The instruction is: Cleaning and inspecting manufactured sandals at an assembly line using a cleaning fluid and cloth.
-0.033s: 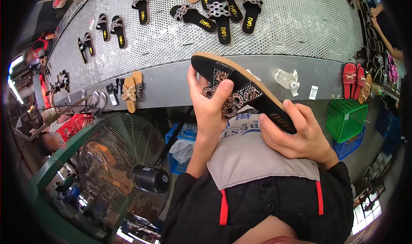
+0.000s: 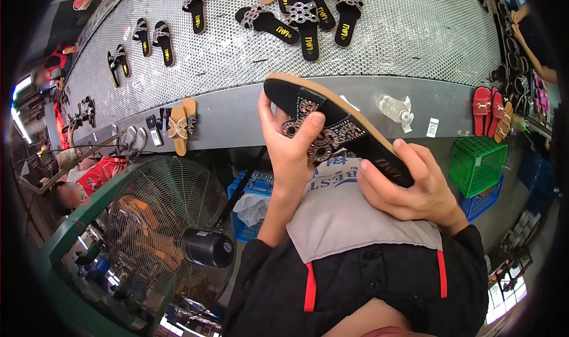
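Observation:
Between my two hands I hold a black slide sandal (image 2: 379, 153) with a tan sole edge and a strap of beaded, jewelled flowers. My left hand (image 2: 290, 132) grips its toe half, thumb over the decorated strap and fingers behind the edge. At the heel end, my right hand (image 2: 412, 183) pinches the sandal between thumb and fingers. The sandal is tilted, toe up to the left and heel down to the right, in front of my grey apron (image 2: 361, 224). Part of the strap is hidden by my left thumb.
Several black jewelled sandals (image 2: 305, 29) lie on the perforated metal table (image 2: 231, 58). Along its grey edge are tan sandals (image 2: 179, 126), a clear plastic bottle (image 2: 394, 109) and red sandals (image 2: 483, 112). A large fan (image 2: 172, 230) stands left, green and blue crates (image 2: 477, 165) right.
The sandal has turned very slightly in my hands, its heel end shifting a little to the right. Both hands keep their grip.

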`<move>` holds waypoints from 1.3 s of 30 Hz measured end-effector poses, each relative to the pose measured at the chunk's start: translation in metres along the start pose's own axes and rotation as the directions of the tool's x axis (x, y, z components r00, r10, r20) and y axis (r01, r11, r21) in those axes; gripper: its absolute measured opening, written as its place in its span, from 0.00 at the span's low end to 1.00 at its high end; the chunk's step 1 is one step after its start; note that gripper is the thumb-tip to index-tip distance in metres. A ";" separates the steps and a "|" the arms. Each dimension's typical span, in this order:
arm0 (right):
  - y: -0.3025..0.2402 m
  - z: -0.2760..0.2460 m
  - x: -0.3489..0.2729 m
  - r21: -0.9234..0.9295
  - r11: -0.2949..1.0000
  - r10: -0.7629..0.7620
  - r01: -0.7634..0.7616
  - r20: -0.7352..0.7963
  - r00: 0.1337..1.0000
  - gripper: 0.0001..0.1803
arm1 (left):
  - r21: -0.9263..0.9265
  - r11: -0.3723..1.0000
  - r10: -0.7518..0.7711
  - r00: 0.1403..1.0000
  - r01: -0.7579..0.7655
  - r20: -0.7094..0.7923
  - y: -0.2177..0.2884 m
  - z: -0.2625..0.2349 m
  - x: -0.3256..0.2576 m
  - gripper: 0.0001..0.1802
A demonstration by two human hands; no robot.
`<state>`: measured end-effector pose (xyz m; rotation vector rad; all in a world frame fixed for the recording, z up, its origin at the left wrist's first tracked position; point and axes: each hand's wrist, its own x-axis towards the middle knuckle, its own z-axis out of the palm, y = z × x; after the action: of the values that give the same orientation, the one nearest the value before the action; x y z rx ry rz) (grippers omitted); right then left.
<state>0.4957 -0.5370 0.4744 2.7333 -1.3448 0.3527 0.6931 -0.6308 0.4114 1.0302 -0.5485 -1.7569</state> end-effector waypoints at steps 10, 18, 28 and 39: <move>-0.047 -0.010 -0.016 0.030 0.994 0.105 -0.103 -0.093 0.990 0.33 | -0.004 0.984 0.179 0.981 -0.179 0.073 0.012 -0.014 -0.035 0.50; -0.058 -0.006 -0.014 0.331 0.859 0.438 -0.391 -0.077 0.896 0.33 | 0.028 0.983 0.177 0.979 -0.181 0.104 0.006 -0.020 -0.034 0.51; -0.041 0.198 -0.015 0.779 0.014 0.585 -0.627 0.502 0.637 0.32 | 0.785 0.619 -0.105 0.987 -0.028 0.118 -0.097 -0.121 0.101 0.26; -0.061 0.292 -0.042 0.526 0.210 0.484 -0.824 0.677 0.555 0.34 | 0.841 -0.244 0.016 0.865 -0.482 0.501 -0.143 -0.212 0.121 0.18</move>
<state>0.5691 -0.5166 0.1833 2.5492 -3.2838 0.6662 0.7772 -0.6627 0.1432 1.3988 -2.5314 -0.6586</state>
